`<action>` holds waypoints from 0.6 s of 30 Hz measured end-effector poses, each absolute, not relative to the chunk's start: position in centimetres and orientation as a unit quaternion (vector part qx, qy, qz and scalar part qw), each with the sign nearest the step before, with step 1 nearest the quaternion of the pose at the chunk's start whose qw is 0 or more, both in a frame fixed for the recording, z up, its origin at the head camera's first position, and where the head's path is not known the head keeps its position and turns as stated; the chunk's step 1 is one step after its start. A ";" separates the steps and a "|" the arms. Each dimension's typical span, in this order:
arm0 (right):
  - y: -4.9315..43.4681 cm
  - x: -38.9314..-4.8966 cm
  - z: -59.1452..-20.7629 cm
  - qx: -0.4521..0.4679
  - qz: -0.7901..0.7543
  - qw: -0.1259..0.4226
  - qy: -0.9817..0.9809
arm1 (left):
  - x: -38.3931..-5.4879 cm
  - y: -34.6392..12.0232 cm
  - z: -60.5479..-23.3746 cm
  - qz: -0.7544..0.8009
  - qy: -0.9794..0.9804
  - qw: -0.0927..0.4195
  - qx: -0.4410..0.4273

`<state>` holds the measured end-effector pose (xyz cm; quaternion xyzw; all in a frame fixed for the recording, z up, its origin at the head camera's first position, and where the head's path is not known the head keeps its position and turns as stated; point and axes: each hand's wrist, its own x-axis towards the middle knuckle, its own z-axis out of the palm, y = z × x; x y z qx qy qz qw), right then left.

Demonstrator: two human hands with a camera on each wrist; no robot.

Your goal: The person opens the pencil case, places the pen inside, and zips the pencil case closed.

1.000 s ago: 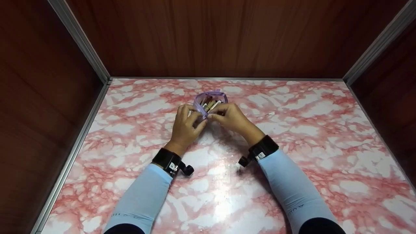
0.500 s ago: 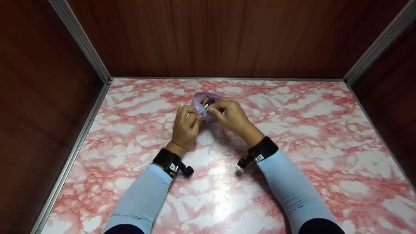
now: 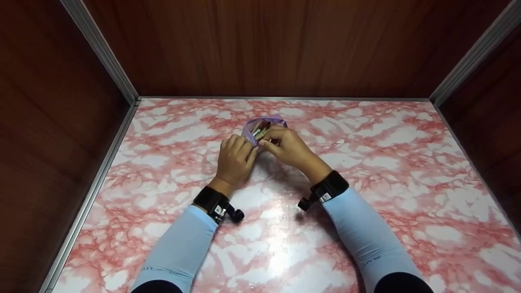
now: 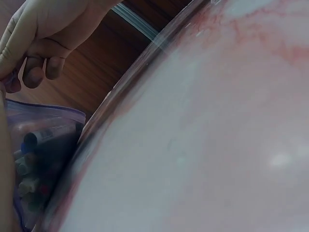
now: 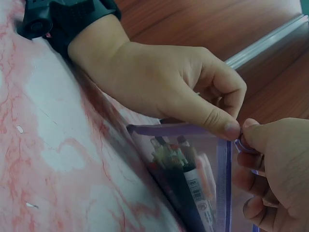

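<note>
A see-through zip pouch point(image 3: 246, 131) with purple edging stands on the table, its mouth gaping upward in the head view. Several pens and markers point(image 3: 258, 132) show inside it; a white barrel with a barcode is visible through the wall in the right wrist view. My left hand point(image 3: 235, 159) grips the pouch's near left edge, its thumb on the purple zip band point(image 5: 223, 179). At the near corner, my right hand point(image 3: 288, 146) pinches a small purple zip end or pull point(image 5: 243, 145), right beside the left thumb. Fingers hide part of the opening.
The table point(image 3: 382, 211) has a glossy red-and-white marbled top. Dark wood panels point(image 3: 260, 49) with metal strips point(image 3: 101, 53) enclose its back and sides. Black camera bands point(image 3: 330, 185) sit on both wrists.
The pouch mouth has shifted and changed shape, partly folding and then gaping again. My left hand has turned knuckles-up over the edge. The right hand has moved only slightly.
</note>
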<state>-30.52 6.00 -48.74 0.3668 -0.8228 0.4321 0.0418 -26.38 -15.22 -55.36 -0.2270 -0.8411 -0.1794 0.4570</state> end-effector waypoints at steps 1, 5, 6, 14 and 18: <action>6.0 -30.5 -48.8 0.365 0.431 0.046 -0.824 | -26.3 -15.2 -55.3 -0.172 -0.840 0.459 -0.230; 6.0 -30.4 -48.7 0.352 0.422 0.064 -0.833 | -26.4 -15.2 -55.2 -0.158 -0.825 0.485 -0.243; 6.0 -30.4 -48.7 0.348 0.418 0.069 -0.836 | -26.4 -15.1 -55.2 -0.160 -0.819 0.492 -0.247; 6.7 -30.9 -48.7 0.282 0.413 0.097 -0.860 | -26.9 -15.2 -55.5 -0.224 -0.777 0.531 -0.254; 7.4 -31.5 -48.6 0.243 0.411 0.109 -0.872 | -27.1 -15.3 -55.6 -0.271 -0.756 0.545 -0.239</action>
